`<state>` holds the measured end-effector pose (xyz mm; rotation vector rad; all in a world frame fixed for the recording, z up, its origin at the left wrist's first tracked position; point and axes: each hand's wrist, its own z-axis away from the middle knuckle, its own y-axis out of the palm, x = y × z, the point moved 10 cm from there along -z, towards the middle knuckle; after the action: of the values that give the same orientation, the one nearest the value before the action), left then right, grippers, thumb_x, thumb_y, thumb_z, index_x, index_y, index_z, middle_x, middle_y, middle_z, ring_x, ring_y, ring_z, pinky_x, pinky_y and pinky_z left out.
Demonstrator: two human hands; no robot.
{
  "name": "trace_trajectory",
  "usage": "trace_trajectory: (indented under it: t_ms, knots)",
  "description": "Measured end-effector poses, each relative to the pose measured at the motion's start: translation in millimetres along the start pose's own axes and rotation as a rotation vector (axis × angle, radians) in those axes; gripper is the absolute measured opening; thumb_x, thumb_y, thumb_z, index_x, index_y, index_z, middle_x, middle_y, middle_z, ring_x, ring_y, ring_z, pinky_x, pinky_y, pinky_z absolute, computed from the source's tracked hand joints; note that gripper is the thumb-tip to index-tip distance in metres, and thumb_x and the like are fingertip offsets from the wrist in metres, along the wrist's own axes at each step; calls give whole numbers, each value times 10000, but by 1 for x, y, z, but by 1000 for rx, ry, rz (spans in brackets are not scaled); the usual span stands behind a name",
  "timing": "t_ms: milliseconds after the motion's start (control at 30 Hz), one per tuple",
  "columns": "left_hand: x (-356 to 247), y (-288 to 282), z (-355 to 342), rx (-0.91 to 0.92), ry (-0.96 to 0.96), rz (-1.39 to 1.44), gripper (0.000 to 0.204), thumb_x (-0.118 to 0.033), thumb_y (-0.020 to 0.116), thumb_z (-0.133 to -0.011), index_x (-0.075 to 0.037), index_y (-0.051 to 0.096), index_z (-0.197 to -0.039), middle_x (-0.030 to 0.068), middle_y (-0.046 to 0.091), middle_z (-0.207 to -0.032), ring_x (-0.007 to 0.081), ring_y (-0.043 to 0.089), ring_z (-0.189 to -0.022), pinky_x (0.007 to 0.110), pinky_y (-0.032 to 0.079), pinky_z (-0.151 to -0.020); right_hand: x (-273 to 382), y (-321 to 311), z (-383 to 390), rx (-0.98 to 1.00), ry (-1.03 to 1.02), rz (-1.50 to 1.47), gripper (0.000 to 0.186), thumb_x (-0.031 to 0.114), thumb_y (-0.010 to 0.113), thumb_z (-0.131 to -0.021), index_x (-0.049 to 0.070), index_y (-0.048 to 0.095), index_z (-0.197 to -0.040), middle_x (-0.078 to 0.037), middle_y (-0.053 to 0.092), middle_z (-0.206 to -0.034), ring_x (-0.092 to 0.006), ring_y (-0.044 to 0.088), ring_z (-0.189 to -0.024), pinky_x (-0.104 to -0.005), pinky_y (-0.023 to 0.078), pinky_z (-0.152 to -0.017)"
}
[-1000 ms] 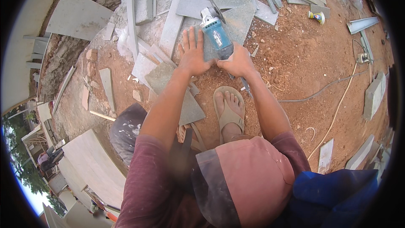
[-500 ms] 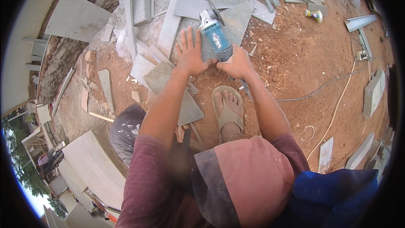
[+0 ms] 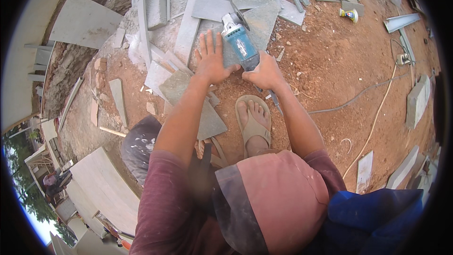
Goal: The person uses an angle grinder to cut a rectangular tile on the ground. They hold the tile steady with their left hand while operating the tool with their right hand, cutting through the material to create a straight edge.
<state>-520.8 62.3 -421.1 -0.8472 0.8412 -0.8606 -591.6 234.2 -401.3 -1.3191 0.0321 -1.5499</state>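
My right hand is wrapped round the rear body of a teal and grey angle grinder. The tool's metal head and dark disc point away from me, over grey stone slabs. My left hand is palm down with its fingers spread, just left of the grinder and holding nothing. Under the disc and beyond it lies a flat grey-green stone slab. A narrower pale slab lies beyond my left fingers. Whether my left palm presses on a stone cannot be made out.
Cut stone pieces lie near my sandalled foot. A grey cable runs right across the reddish dirt toward a socket box. A small yellow and white tub lies far right. Another person is at far left.
My left thumb has drawn slightly away from my right hand, leaving a wider gap. My right hand keeps its hold on the grinder, and the view has shifted a little.
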Motion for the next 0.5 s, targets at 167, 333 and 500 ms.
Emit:
trace_trajectory:
  t_ms: [167,333,500]
  knots:
    - [1,1,0,-14,9,5,1405,-714,812,-816,-71,-3,-1763,225,-132,-1826,442,-175,-1673,706,75,-1307,0,0,3,-3,29,-2,751,359,892,-677,-129,639,-1189,-342,731,-1122,-473,724,-1113,-489,579,-995]
    - [-1,-1,0,-23,12,14,1402,-702,816,-818,-71,-4,-1763,230,-123,-1826,449,-166,-1673,710,82,-1304,-4,-1,4,-16,34,-1,682,286,868,-676,-110,662,-1192,-323,750,-1120,-452,742,-1093,-475,579,-989]
    - [-1,-1,1,-26,14,19,1403,-696,820,-817,-71,-5,-1763,233,-121,-1825,450,-165,-1673,710,84,-1304,-3,-2,8,-14,34,-28,685,276,868,-682,-96,658,-1218,-317,747,-1144,-449,736,-1111,-474,571,-1004]
